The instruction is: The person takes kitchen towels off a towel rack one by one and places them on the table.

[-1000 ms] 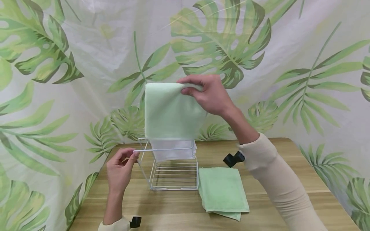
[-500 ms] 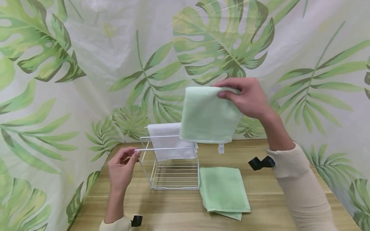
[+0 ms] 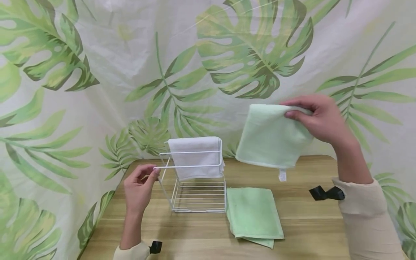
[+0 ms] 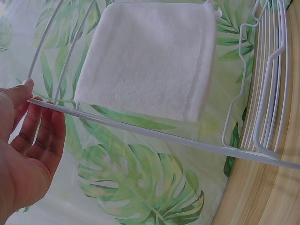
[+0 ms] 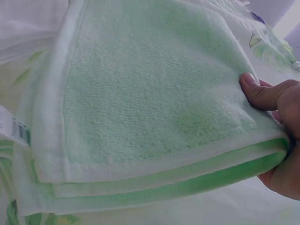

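My right hand [image 3: 325,117] pinches the top folded edge of a pale green towel [image 3: 273,137], which hangs in the air to the right of the rack. In the right wrist view the towel [image 5: 154,93] shows several folded layers, with thumb in front and a white label [image 5: 13,126] at its edge. My left hand [image 3: 140,186] pinches the front left corner of a white wire rack [image 3: 198,210] between thumb and fingers. Over the rack's back rail hangs a folded white towel [image 3: 195,159], also large in the left wrist view.
Beside the rack's right side, folded green towels [image 3: 255,215] lie stacked on the wooden table [image 3: 195,238]. A leaf-printed cloth [image 3: 130,72] hangs behind the table. Black camera mounts [image 3: 326,193] sit on both wrists.
My right hand has carried the green towel from above the rack to the right and slightly down, uncovering the white towel. My left hand keeps its grip on the rack corner.
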`<state>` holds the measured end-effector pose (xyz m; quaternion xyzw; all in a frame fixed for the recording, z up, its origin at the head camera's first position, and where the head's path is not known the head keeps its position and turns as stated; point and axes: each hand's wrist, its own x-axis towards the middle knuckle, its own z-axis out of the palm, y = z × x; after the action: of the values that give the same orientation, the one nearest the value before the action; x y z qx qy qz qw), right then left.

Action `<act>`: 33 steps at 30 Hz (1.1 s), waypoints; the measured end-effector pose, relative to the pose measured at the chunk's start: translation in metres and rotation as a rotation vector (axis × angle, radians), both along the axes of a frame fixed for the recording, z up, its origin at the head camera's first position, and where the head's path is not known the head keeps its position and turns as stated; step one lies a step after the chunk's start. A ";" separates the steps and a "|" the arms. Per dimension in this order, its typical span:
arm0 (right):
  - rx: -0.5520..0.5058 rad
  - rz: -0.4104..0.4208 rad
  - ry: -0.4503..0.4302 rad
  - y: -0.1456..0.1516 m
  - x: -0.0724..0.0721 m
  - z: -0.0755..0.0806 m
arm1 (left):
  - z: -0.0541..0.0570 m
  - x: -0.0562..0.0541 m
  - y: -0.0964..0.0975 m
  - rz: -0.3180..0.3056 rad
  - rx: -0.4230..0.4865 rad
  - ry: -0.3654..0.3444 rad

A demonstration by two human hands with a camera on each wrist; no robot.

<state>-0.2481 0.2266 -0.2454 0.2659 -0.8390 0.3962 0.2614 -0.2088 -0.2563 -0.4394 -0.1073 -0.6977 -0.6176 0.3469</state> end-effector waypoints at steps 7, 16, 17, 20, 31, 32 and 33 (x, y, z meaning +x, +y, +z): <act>0.031 -0.057 -0.131 0.036 0.009 -0.021 | 0.000 0.000 0.000 0.002 -0.008 0.009; 0.124 -0.091 -0.220 0.069 0.016 -0.059 | 0.001 0.000 0.000 0.000 0.006 0.009; 0.136 -0.080 -0.224 0.073 0.017 -0.064 | 0.001 0.000 0.000 -0.003 0.008 0.010; 0.174 -0.045 -0.242 0.083 0.020 -0.078 | 0.001 0.000 0.001 -0.011 0.014 0.011; 0.223 0.037 -0.296 0.101 0.029 -0.132 | 0.000 -0.001 0.001 -0.013 0.017 0.021; 0.225 0.038 -0.304 0.103 0.031 -0.136 | 0.000 -0.001 0.001 -0.013 0.018 0.020; 0.224 0.041 -0.312 0.105 0.032 -0.141 | 0.000 -0.001 0.001 -0.011 0.018 0.020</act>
<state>-0.2158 0.3318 -0.3860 0.2459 -0.9025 0.3422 0.0886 -0.2098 -0.2555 -0.4398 -0.1141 -0.6880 -0.6247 0.3512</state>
